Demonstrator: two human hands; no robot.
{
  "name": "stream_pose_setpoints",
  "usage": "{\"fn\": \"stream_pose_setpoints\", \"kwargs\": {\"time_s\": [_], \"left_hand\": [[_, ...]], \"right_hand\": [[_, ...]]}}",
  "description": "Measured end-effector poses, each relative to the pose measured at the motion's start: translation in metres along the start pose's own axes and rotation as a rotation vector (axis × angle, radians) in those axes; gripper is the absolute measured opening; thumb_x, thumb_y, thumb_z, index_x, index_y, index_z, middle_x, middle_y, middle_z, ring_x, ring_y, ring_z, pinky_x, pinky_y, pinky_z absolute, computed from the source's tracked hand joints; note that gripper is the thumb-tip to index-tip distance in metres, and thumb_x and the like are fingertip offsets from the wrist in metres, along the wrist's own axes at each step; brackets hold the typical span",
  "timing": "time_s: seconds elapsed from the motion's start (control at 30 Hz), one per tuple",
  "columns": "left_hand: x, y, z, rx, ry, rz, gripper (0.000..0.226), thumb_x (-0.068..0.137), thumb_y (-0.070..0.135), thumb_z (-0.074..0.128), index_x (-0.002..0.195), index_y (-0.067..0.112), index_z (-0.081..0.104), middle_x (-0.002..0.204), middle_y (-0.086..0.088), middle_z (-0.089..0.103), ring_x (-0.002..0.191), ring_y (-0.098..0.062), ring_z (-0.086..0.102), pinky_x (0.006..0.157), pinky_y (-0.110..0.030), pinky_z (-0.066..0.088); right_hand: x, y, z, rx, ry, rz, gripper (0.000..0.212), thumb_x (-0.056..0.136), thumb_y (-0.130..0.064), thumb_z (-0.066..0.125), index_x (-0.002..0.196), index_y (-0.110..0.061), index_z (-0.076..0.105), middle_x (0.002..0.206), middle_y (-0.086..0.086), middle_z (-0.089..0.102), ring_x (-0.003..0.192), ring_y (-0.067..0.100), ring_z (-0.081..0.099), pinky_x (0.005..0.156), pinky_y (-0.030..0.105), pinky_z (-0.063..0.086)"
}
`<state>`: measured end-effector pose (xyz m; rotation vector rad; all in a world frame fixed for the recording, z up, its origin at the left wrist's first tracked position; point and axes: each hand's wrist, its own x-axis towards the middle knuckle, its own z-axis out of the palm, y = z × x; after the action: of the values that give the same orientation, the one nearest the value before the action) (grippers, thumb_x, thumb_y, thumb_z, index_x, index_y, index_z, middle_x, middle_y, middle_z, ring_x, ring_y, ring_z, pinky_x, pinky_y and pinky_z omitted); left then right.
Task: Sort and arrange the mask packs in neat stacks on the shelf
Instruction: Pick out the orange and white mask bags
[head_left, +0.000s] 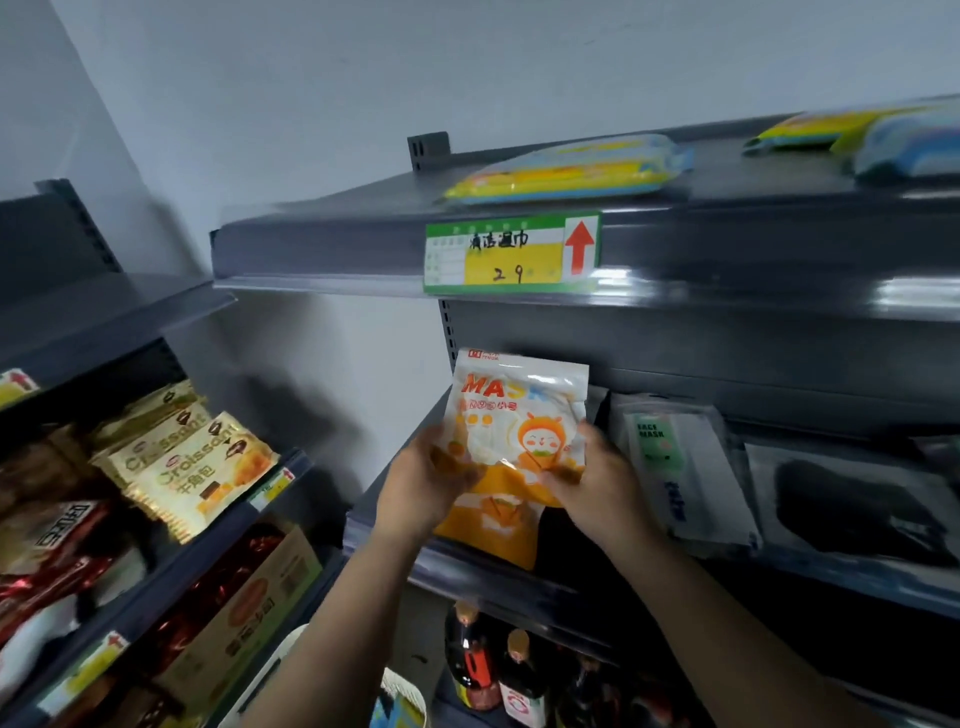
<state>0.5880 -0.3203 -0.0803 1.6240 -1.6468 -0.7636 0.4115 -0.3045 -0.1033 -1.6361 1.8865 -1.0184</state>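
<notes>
An orange and white mask pack (514, 415) with a cartoon face is held upright over the left end of the middle shelf (467, 564). My left hand (423, 480) grips its left edge and my right hand (597, 483) grips its lower right side. Under it lies another orange pack (493, 535) at the shelf's front. To the right lies a white pack (675, 467) marked FACE MASK, and further right a clear pack of black masks (852, 499).
The top shelf (332, 249) carries yellow and blue wipe packs (566, 169) and a green and yellow price tag (511, 252). A second rack at the left holds croissant bags (197, 462). Bottles (488, 665) stand on the shelf below.
</notes>
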Motion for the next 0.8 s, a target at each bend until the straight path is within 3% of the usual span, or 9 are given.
{"fn": "stream_pose_setpoints", "kwargs": {"time_s": [0.1, 0.2, 0.33, 0.43, 0.53, 0.63, 0.73, 0.8], "left_hand": [[0.026, 0.008, 0.004, 0.046, -0.027, -0.021, 0.052, 0.083, 0.021, 0.071, 0.129, 0.012, 0.05, 0.111, -0.002, 0.062, 0.101, -0.017, 0.057, 0.083, -0.025, 0.044], [0.049, 0.004, 0.013, 0.151, -0.035, -0.042, 0.05, 0.085, 0.032, 0.067, 0.128, 0.012, 0.051, 0.122, -0.008, 0.062, 0.112, -0.028, 0.056, 0.089, -0.032, 0.045], [0.061, -0.004, 0.023, 0.356, -0.003, 0.051, 0.053, 0.089, 0.042, 0.056, 0.133, 0.014, 0.047, 0.132, -0.012, 0.053, 0.121, -0.034, 0.047, 0.098, -0.042, 0.042], [0.06, -0.006, 0.024, 0.451, 0.034, 0.161, 0.053, 0.092, 0.047, 0.048, 0.136, 0.018, 0.044, 0.139, -0.006, 0.047, 0.127, -0.03, 0.04, 0.101, -0.041, 0.036], [0.06, -0.002, 0.02, 0.528, 0.033, 0.268, 0.053, 0.092, 0.048, 0.046, 0.137, 0.021, 0.042, 0.14, -0.001, 0.046, 0.129, -0.025, 0.039, 0.103, -0.039, 0.032], [0.057, 0.009, 0.018, 0.569, -0.007, 0.377, 0.053, 0.091, 0.044, 0.05, 0.138, 0.022, 0.041, 0.14, 0.0, 0.047, 0.13, -0.024, 0.04, 0.104, -0.038, 0.03], [0.047, 0.023, 0.02, 0.605, -0.08, 0.455, 0.057, 0.089, 0.042, 0.053, 0.141, 0.024, 0.037, 0.144, 0.0, 0.043, 0.134, -0.024, 0.036, 0.107, -0.039, 0.028], [0.037, 0.029, 0.023, 0.648, -0.141, 0.497, 0.059, 0.089, 0.045, 0.051, 0.142, 0.025, 0.034, 0.147, 0.001, 0.039, 0.136, -0.024, 0.032, 0.108, -0.04, 0.026]], "right_hand": [[0.025, 0.003, 0.005, -0.101, -0.015, 0.015, 0.067, 0.086, -0.037, 0.063, 0.141, -0.013, 0.034, 0.131, 0.009, 0.055, 0.115, 0.026, 0.056, 0.084, 0.027, 0.045], [0.044, 0.008, 0.007, -0.27, -0.031, 0.009, 0.07, 0.086, -0.049, 0.057, 0.142, -0.016, 0.031, 0.14, 0.009, 0.04, 0.121, 0.029, 0.049, 0.092, 0.034, 0.046], [0.053, 0.01, 0.007, -0.459, -0.047, -0.035, 0.064, 0.093, -0.054, 0.04, 0.145, -0.018, 0.029, 0.152, 0.003, 0.026, 0.137, 0.029, 0.025, 0.109, 0.036, 0.028], [0.053, 0.01, 0.008, -0.449, -0.033, -0.022, 0.06, 0.095, -0.052, 0.035, 0.145, -0.02, 0.031, 0.153, 0.001, 0.027, 0.139, 0.028, 0.023, 0.113, 0.036, 0.022], [0.044, 0.004, 0.004, -0.452, 0.016, -0.044, 0.057, 0.095, -0.053, 0.032, 0.142, -0.022, 0.036, 0.147, 0.0, 0.035, 0.135, 0.026, 0.03, 0.111, 0.038, 0.028], [0.024, -0.006, -0.007, -0.51, 0.088, -0.079, 0.076, 0.078, -0.071, 0.018, 0.135, -0.03, 0.046, 0.138, -0.005, 0.046, 0.127, 0.023, 0.04, 0.103, 0.037, 0.034], [0.0, -0.012, -0.024, -0.618, 0.091, -0.08, 0.091, 0.063, -0.075, 0.007, 0.131, -0.033, 0.05, 0.134, -0.004, 0.051, 0.127, 0.024, 0.041, 0.101, 0.037, 0.031], [-0.018, -0.017, -0.038, -0.716, 0.066, -0.037, 0.079, 0.074, -0.071, 0.016, 0.134, -0.03, 0.045, 0.139, -0.001, 0.046, 0.13, 0.024, 0.037, 0.103, 0.037, 0.029]]}}
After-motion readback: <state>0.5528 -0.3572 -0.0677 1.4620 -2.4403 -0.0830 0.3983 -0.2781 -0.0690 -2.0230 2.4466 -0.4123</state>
